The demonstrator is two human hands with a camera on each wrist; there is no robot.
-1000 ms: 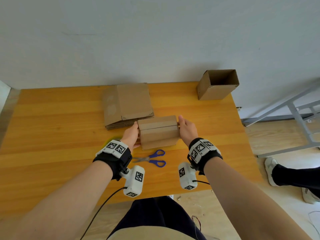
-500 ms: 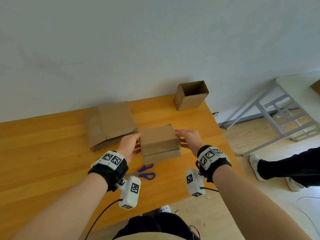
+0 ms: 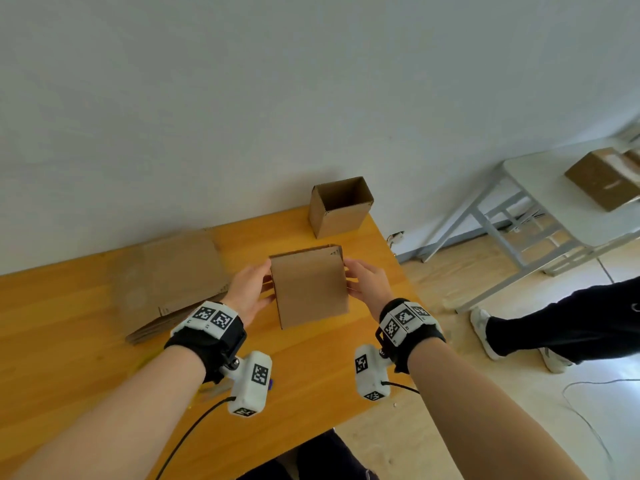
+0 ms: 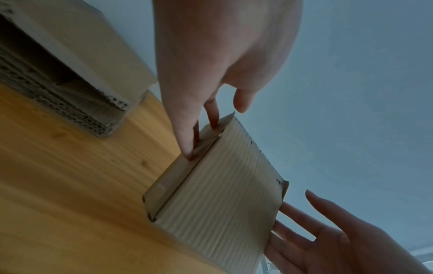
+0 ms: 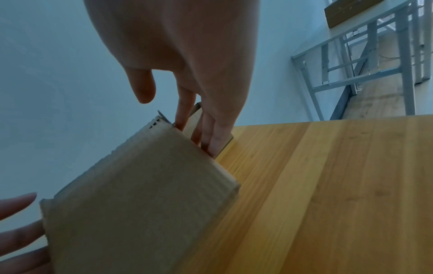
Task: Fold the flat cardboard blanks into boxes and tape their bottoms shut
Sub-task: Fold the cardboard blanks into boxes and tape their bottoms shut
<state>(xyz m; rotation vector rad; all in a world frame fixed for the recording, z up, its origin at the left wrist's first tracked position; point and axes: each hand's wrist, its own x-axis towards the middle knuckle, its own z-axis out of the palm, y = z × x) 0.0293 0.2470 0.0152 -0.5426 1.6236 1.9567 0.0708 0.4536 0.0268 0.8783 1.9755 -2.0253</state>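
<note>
Nearest the camera, low in the head view, two bare forearms reach up the frame, each with a black wrist strap carrying white marker blocks. Between them, just above the frame's centre, a small brown corrugated cardboard box is held over the orange wooden table, one plain face turned toward the camera. The left hand lies against the box's left side, the right hand against its right side. In the left wrist view the left hand's fingers run nearly straight down that side, their tips pressing on a narrow folded flap, with the thumb held clear of the card. The right wrist view shows the same on the other side: straight fingers flat against the flap, thumb free. Neither hand curls around the box; both press it from opposite sides.

Left of the box, further up the frame, a stack of flat brown cardboard blanks lies on the table. Beyond it, at the table's far right corner against the pale wall, stands an open-topped brown cardboard box. At the right edge, a grey metal-framed table stands on the wooden floor, and another person's dark-trousered leg with a white shoe reaches in.
</note>
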